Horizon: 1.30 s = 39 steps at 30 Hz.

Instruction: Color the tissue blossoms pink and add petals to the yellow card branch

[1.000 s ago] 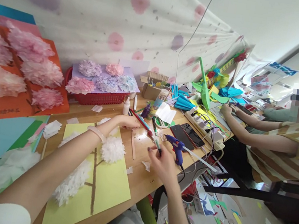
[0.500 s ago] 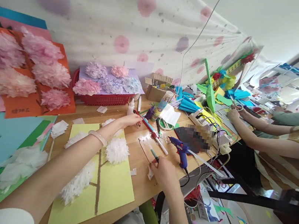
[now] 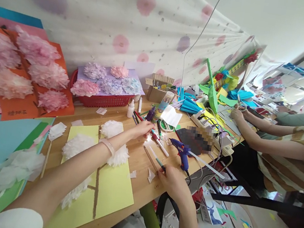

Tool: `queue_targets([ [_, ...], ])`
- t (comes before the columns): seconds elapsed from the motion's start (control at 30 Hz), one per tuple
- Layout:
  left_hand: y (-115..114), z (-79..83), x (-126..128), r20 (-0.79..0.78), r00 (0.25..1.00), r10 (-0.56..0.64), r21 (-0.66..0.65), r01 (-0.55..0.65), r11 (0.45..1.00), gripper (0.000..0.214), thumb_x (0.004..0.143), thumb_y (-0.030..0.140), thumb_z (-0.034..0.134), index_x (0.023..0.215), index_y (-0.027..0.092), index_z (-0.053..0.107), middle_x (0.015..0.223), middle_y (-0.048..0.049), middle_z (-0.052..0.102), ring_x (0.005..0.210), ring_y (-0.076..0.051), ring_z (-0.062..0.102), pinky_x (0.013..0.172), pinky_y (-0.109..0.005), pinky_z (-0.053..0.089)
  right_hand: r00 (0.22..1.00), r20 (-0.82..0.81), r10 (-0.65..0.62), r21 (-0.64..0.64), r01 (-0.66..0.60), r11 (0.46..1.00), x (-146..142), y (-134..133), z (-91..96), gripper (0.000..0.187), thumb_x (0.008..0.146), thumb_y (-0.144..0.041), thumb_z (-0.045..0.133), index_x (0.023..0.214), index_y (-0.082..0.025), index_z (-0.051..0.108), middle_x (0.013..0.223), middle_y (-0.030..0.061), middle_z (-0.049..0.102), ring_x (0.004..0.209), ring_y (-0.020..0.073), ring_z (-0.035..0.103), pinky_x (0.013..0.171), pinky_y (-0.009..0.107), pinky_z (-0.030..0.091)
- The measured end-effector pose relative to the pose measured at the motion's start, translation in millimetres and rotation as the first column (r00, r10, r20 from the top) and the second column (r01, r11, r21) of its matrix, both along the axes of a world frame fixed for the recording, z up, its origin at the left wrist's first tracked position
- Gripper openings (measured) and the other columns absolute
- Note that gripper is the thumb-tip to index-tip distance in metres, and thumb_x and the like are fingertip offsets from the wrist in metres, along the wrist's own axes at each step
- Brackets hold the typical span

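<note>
Wooden tabletop [image 3: 117, 116]: runs under the left hand [image 3: 144, 127] and the right hand [image 3: 172, 178], cluttered on all sides of the fingers.
Yellow sheet [image 3: 116, 196]: lies flat, left of the right fingers and on the near side of the left ones; bears a brown branch [image 3: 96, 193] and white puffs [image 3: 77, 146], partly crossed above by the left forearm.
Red basket [image 3: 108, 101]: sits left of the left fingers and farther back, topped with paper blossoms [image 3: 112, 86].
Left hand: stretched far across the table, bunched narrowly at the fingertips over the far end of the pen cluster; cannot tell whether holding anything.
Right hand: set closer to the table's near edge, curled tightly at the fingers round a slim dark-green pen [image 3: 159, 163].
Blue glue gun [image 3: 180, 150]: rests just beyond the right fingers, well to the right of the left ones, aimed leftward at the nozzle.
Red-and-white marker [image 3: 161, 147]: lies between both hands, beyond the right fingers; slants along its length from beside the left fingertips down and rightward; nearer to the left hand at the far end, cannot tell whether touching.
Purple bottle [image 3: 151, 113]: stands just beyond the left fingers.
White bottle [image 3: 130, 109]: stands upright, left of the left fingers.
Slim dark-green pen: points up and leftward out of the right fingers, roughly toward the left hand.
Paper scrap [image 3: 151, 175]: lies just left of the right fingers.
</note>
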State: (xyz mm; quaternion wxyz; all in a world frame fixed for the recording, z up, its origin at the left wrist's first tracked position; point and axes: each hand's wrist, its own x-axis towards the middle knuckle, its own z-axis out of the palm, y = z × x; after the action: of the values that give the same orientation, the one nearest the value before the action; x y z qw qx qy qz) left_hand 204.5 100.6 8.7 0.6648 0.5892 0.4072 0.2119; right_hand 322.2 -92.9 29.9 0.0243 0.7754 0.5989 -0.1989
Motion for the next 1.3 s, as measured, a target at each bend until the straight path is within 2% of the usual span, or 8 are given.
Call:
queue_targets([
  [0.07, -4, 0.6, -3, -0.172, 0.983, -0.06, 0.175, 0.09, 0.981, 0.033, 0.091, 0.036, 0.06, 0.118, 0.016, 0.059, 0.12, -0.0081, 0.061, 0.104, -0.023, 0.062, 0.087, -0.044, 0.054, 0.999, 0.037, -0.008, 0.002, 0.008, 1.0, 2, -5, -0.3, 0.025, 0.094, -0.021, 0.043, 0.082, -0.013, 0.064, 0.085, 0.012, 0.072, 0.082, 0.0219, 0.066, 0.062, 0.028, 0.034],
  [0.23, -25, -3.4, -1, -0.5, 0.865, -0.034, 0.496, 0.318, 0.808, 0.032, 0.082, 0.031, 0.072, 0.108, 0.015, 0.063, 0.121, -0.0119, 0.061, 0.114, -0.027, 0.056, 0.099, -0.047, 0.046, 0.996, 0.045, -0.077, 0.068, 0.074, 0.995, 10, -15, -5.2, 0.025, 0.094, -0.024, 0.043, 0.079, -0.017, 0.062, 0.084, 0.0119, 0.072, 0.081, 0.0245, 0.067, 0.061, 0.029, 0.037],
  [0.43, -36, -13.8, 20, -0.666, 0.745, 0.034, 0.582, 0.491, 0.649, 0.033, 0.092, 0.036, 0.058, 0.12, 0.017, 0.059, 0.122, -0.0091, 0.061, 0.105, -0.022, 0.062, 0.089, -0.045, 0.053, 0.991, 0.03, -0.129, 0.051, 0.127, 0.991, 14, -14, -11.3, 0.025, 0.095, -0.024, 0.042, 0.085, -0.014, 0.062, 0.093, 0.0137, 0.072, 0.089, 0.0239, 0.068, 0.067, 0.028, 0.04],
  [0.6, -30, -8.8, 19, -0.703, 0.708, 0.074, 0.616, 0.554, 0.56, 0.035, 0.092, 0.035, 0.059, 0.121, 0.017, 0.058, 0.122, -0.0094, 0.061, 0.106, -0.023, 0.062, 0.089, -0.045, 0.053, 0.987, 0.008, -0.163, 0.023, 0.162, 0.986, 12, -13, -10.3, 0.024, 0.096, -0.025, 0.04, 0.087, -0.014, 0.06, 0.094, 0.0135, 0.071, 0.091, 0.024, 0.068, 0.067, 0.027, 0.039],
  [0.73, -22, -1.7, 6, -0.686, 0.713, 0.142, 0.656, 0.523, 0.544, 0.035, 0.092, 0.034, 0.059, 0.122, 0.017, 0.057, 0.125, -0.0099, 0.059, 0.11, -0.024, 0.06, 0.092, -0.047, 0.052, 0.985, -0.004, -0.173, 0.014, 0.173, 0.985, 12, -13, -10.0, 0.025, 0.096, -0.026, 0.04, 0.088, -0.014, 0.06, 0.096, 0.0146, 0.071, 0.094, 0.0264, 0.067, 0.069, 0.029, 0.039],
  [0.93, -11, 6.9, -9, -0.718, 0.684, 0.133, 0.593, 0.5, 0.631, 0.034, 0.093, 0.036, 0.057, 0.121, 0.016, 0.057, 0.113, -0.008, 0.064, 0.094, -0.019, 0.065, 0.081, -0.04, 0.056, 0.98, -0.035, -0.196, 0.041, 0.198, 0.979, 11, -8, -11.3, 0.02, 0.096, -0.024, 0.042, 0.09, -0.015, 0.059, 0.094, 0.0131, 0.072, 0.093, 0.0257, 0.067, 0.065, 0.028, 0.037],
  [1.07, -8, 16.2, -10, -0.756, 0.649, 0.082, 0.531, 0.536, 0.656, 0.036, 0.093, 0.037, 0.057, 0.122, 0.016, 0.056, 0.116, -0.0086, 0.063, 0.096, -0.02, 0.064, 0.082, -0.041, 0.056, 0.977, -0.047, -0.209, 0.074, 0.212, 0.974, 11, -6, -11.0, 0.017, 0.095, -0.022, 0.043, 0.091, -0.015, 0.058, 0.091, 0.0113, 0.071, 0.09, 0.024, 0.067, 0.064, 0.027, 0.036],
  [1.3, -6, 38.0, -20, -0.863, 0.502, -0.051, 0.378, 0.711, 0.593, 0.029, 0.092, 0.036, 0.058, 0.112, 0.016, 0.061, 0.11, -0.007, 0.065, 0.094, -0.019, 0.064, 0.082, -0.04, 0.055, 0.975, -0.082, -0.207, 0.187, 0.219, 0.958, 18, -2, -14.7, 0.018, 0.095, -0.026, 0.043, 0.097, -0.017, 0.059, 0.087, 0.0086, 0.071, 0.084, 0.0251, 0.067, 0.065, 0.028, 0.038],
])
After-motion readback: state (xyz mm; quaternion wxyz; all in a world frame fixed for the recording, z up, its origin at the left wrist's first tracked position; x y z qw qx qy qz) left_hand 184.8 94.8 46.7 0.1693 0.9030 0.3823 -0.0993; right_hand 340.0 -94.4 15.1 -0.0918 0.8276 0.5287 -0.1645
